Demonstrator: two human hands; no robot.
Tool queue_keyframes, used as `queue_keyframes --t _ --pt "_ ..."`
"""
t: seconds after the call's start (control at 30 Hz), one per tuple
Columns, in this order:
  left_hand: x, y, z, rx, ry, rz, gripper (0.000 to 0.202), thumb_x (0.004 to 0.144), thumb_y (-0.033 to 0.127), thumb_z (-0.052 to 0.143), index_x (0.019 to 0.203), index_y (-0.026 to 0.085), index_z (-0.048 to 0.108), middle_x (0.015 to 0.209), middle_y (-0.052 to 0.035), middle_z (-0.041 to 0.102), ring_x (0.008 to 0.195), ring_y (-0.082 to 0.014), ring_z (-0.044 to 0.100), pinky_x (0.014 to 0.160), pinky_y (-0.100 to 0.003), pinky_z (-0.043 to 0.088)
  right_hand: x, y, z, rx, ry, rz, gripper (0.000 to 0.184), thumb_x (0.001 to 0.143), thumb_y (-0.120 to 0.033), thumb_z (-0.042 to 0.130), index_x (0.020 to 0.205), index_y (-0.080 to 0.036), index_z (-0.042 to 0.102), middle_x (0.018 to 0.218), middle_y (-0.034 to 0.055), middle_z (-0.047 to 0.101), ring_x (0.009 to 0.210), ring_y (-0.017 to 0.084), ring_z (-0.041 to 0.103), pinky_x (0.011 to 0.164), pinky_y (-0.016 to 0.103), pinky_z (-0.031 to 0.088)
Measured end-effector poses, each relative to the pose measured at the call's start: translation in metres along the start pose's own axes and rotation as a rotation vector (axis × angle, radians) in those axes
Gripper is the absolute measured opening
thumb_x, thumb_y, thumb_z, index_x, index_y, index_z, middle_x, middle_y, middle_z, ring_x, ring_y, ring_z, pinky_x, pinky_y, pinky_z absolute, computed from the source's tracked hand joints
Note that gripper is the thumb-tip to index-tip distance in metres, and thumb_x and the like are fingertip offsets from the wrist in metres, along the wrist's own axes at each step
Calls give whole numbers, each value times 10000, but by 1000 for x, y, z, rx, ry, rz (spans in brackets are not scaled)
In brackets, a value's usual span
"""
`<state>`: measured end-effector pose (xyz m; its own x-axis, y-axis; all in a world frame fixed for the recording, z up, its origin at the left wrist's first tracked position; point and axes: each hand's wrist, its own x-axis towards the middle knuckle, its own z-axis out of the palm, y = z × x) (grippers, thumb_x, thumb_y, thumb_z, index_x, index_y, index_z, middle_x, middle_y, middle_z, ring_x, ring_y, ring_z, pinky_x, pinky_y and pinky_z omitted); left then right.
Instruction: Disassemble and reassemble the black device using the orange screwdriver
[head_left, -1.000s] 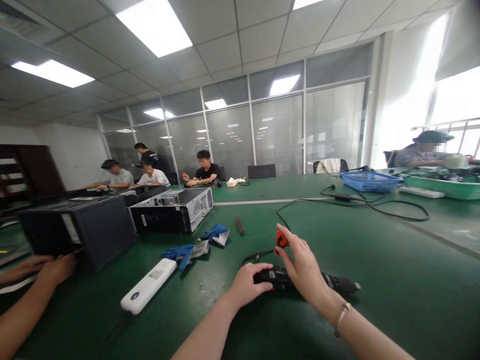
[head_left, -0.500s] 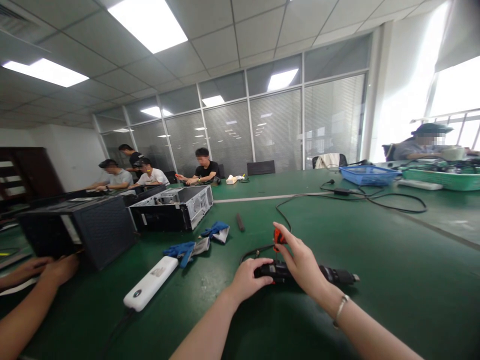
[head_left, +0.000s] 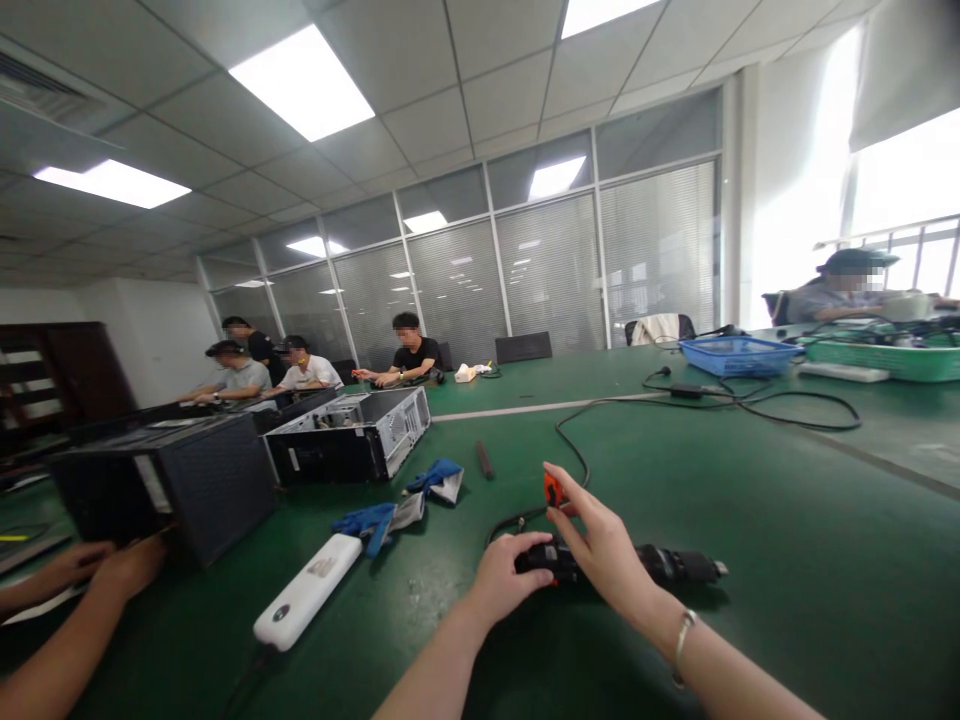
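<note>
A black electric screwdriver [head_left: 679,563] lies on its side on the green table, its metal tip pointing right. My left hand [head_left: 501,588] is wrapped round its rear end, thumb and fingers on either side. Above the tool's middle, my right hand [head_left: 606,548] pinches a small orange piece [head_left: 553,488] with a dark mark between thumb and fingertips. I cannot make out what kind of piece it is. The right hand and wrist hide part of the screwdriver's body. A black cord [head_left: 574,445] runs behind the hands.
Blue-and-grey gloves [head_left: 375,522], a white power strip [head_left: 309,590] and a dark bar [head_left: 484,460] lie to the left. Beyond stand an open computer case [head_left: 330,455] and a dark case [head_left: 225,480], where another person's hands [head_left: 127,570] work. Baskets [head_left: 739,357] stand at the back right.
The view has tilted up a little, so the table sits lower in the picture. The orange piece has turned slightly in my right fingers. My left hand keeps its hold on the screwdriver.
</note>
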<state>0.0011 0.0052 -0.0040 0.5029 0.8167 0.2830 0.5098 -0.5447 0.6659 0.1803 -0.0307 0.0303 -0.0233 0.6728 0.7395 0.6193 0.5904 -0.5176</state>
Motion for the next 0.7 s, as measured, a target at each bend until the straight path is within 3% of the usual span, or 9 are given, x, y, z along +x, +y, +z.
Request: queue_keyframes --t 0.13,0.33,0.43,0.53,0.6,0.7 --pt "0 -1 1 19 1 1 495 719 286 739 1205 285 650 1122 -15 696 990 -257 616 903 -340 464 -2 6 2 -84 65 -14 461 914 -288 480 1371 -269 429 919 38 619 777 175 630 698 277 533" --pt "-1 2 1 51 -18 -6 492 735 312 730 1218 287 640 1118 -10 695 984 -260 615 900 -345 462 -3 6 8 -14 10 -74 541 963 -206 335 1488 -261 220 1114 79 616 923 166 649 789 278 542" --pt "0 2 1 67 -29 -10 485 741 312 720 1219 279 639 1095 -14 701 972 -261 618 888 -346 465 -3 3 8 -129 2 -65 525 957 -268 395 1467 -282 272 1148 85 593 919 198 644 748 313 552" --pt "0 3 1 52 -17 -7 479 742 304 716 1215 279 642 1104 -13 701 982 -261 618 887 -342 467 -2 8 8 -186 23 -75 495 945 -295 443 1429 -269 342 1027 72 614 820 206 643 708 336 553" --pt "0 3 1 42 -16 -6 477 744 308 713 1215 284 642 1131 -11 694 1001 -261 616 907 -344 460 -2 11 8 -150 30 -100 487 958 -255 400 1439 -251 320 1001 72 622 822 196 645 728 325 554" --pt "0 3 2 67 -19 -21 473 745 330 711 1211 282 646 1119 -20 699 994 -270 618 910 -361 460 -2 12 10 -86 11 -151 505 968 -194 332 1466 -243 262 1123 91 609 953 182 638 806 303 547"
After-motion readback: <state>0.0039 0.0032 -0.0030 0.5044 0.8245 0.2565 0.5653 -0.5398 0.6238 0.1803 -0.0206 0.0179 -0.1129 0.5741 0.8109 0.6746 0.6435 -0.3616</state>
